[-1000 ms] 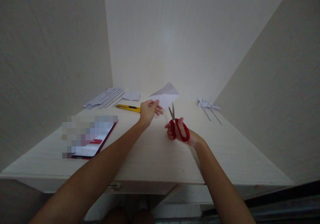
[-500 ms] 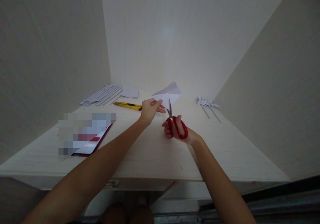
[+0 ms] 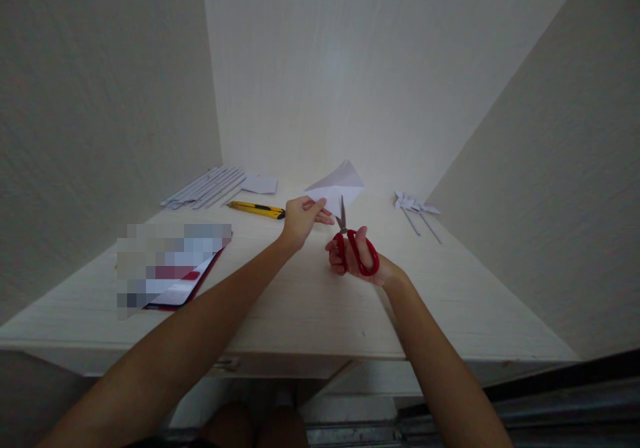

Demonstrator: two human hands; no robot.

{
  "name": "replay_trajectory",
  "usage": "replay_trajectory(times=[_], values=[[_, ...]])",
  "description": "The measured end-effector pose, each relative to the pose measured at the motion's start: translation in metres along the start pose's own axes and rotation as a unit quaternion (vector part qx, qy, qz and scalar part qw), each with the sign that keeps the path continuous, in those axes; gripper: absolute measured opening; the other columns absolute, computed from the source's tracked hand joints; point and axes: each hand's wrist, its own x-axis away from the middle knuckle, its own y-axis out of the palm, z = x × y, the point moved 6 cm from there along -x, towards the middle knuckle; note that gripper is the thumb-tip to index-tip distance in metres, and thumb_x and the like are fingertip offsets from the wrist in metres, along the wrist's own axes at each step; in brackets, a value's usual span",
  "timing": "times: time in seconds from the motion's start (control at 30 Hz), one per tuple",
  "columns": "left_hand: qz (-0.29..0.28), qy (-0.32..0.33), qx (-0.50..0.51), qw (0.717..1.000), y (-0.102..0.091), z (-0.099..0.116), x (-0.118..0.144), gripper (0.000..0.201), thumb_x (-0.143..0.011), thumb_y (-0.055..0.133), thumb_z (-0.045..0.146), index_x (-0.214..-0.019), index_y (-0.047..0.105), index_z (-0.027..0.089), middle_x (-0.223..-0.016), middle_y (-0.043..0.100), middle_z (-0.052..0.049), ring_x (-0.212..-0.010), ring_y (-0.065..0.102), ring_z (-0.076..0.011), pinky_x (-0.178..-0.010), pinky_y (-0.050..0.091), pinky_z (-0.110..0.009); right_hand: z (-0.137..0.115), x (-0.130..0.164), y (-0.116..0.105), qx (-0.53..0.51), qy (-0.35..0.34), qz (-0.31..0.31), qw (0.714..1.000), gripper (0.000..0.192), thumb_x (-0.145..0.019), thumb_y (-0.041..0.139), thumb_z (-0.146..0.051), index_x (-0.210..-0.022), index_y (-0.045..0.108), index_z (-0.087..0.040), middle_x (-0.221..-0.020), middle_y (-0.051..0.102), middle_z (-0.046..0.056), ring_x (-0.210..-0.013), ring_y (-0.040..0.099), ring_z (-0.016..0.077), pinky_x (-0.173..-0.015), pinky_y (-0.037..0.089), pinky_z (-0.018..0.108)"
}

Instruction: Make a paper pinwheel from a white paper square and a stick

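My left hand pinches the near left edge of a creased white sheet of paper, holding it raised with its folds showing. A slit shows at the paper's far tip. In my right hand is a pair of scissors with red handles, thumb through one loop and fingers round the other. Its blades are parted and point away from me, at the paper's near edge. Whether the paper lies between the blades I cannot tell.
A yellow utility knife lies left of my left hand. Behind it are several rolled paper sticks and a stack of paper squares. Paper pinwheels on sticks lie at the right. A partly blurred tablet-like object is at the front left.
The scissors have shifted slightly to the right and their blades look a little wider apart. My left hand and the paper have hardly moved.
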Motion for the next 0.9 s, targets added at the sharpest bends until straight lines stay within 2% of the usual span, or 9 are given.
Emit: replay_trajectory(times=[0.23, 0.43, 0.9], values=[[-0.005, 0.003, 0.006, 1.000, -0.0003, 0.0012, 0.0001, 0.016, -0.074, 0.057, 0.016, -0.061, 0.050, 0.010, -0.053, 0.062, -0.005, -0.041, 0.059, -0.0123, -0.045, 0.049, -0.022, -0.0035, 0.0013, 0.0024, 0.002, -0.002, 0.009, 1.000, 0.066, -0.067, 0.032, -0.077, -0.080, 0.048, -0.015, -0.061, 0.036, -0.002, -0.054, 0.032, 0.0095, -0.047, 0.023, 0.024], [-0.011, 0.007, 0.003, 1.000, -0.0006, 0.0004, -0.0014, 0.017, -0.074, 0.058, 0.017, -0.061, 0.050, 0.010, -0.054, 0.062, -0.005, -0.042, 0.059, -0.0125, -0.046, 0.049, -0.023, -0.0002, -0.0002, -0.0012, -0.008, 0.009, 0.016, 1.000, 0.063, -0.068, 0.033, -0.077, -0.073, 0.046, -0.016, -0.059, 0.035, -0.003, -0.050, 0.031, 0.0079, -0.045, 0.022, 0.023], [-0.008, 0.009, -0.004, 1.000, -0.0018, -0.0004, -0.0031, 0.018, -0.075, 0.057, 0.016, -0.059, 0.050, 0.009, -0.053, 0.062, -0.006, -0.040, 0.058, -0.0115, -0.045, 0.048, -0.023, -0.0048, 0.0012, 0.0012, 0.055, 0.002, 0.021, 0.998, 0.061, -0.071, 0.028, -0.075, -0.071, 0.044, -0.016, -0.054, 0.030, -0.005, -0.044, 0.027, 0.0060, -0.043, 0.019, 0.021]])
